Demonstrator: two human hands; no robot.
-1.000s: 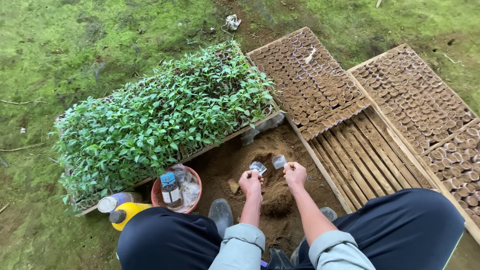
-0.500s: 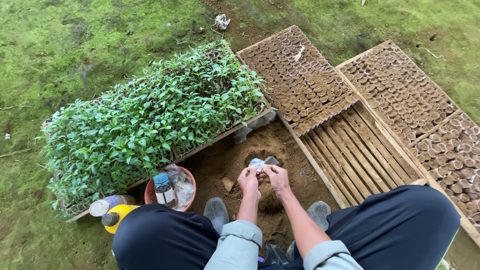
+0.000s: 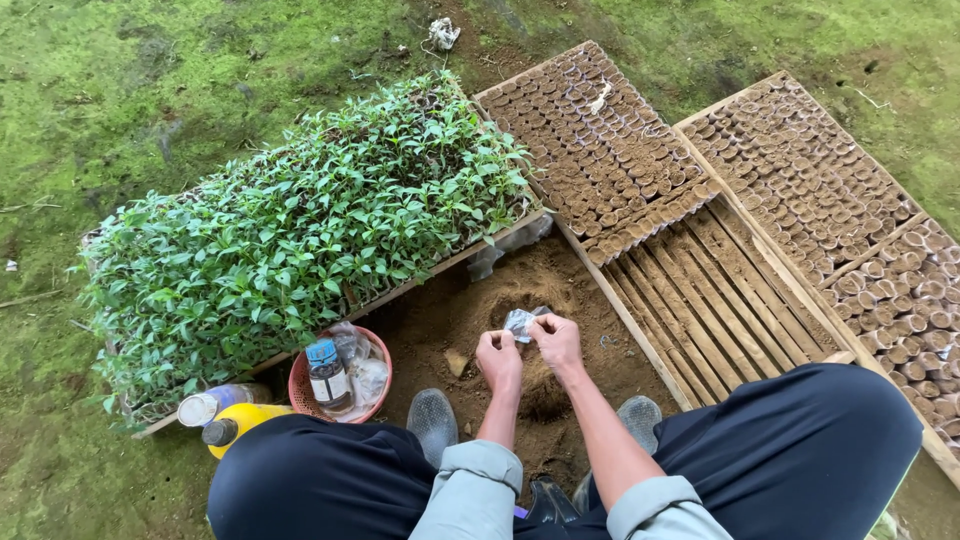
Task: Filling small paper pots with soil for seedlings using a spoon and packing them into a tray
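Both of your hands pinch one small clear plastic bag (image 3: 521, 322) between them: your left hand (image 3: 498, 360) grips its near left edge and your right hand (image 3: 557, 341) its right edge, fingers closed on the plastic. You hold the bag just above a mound of loose brown soil (image 3: 500, 300) on the ground between your knees.

To the left, a large wooden tray of green seedlings (image 3: 300, 240) slants away from you across the mossy ground (image 3: 120, 80). To the right lies a long slatted wooden tray (image 3: 690, 270), its far half packed with small soil-filled bags (image 3: 590, 140) and its near half bare slats. Farther right, a second tray of filled bags (image 3: 810, 180) lies beside it.

Near your left knee sits a red bowl (image 3: 300, 385) holding a blue-capped bottle (image 3: 327, 372). Just left of it lie a clear bottle (image 3: 215, 403) and a yellow bottle (image 3: 240, 422). Your grey shoes (image 3: 433, 422) rest on the soil under your wrists.
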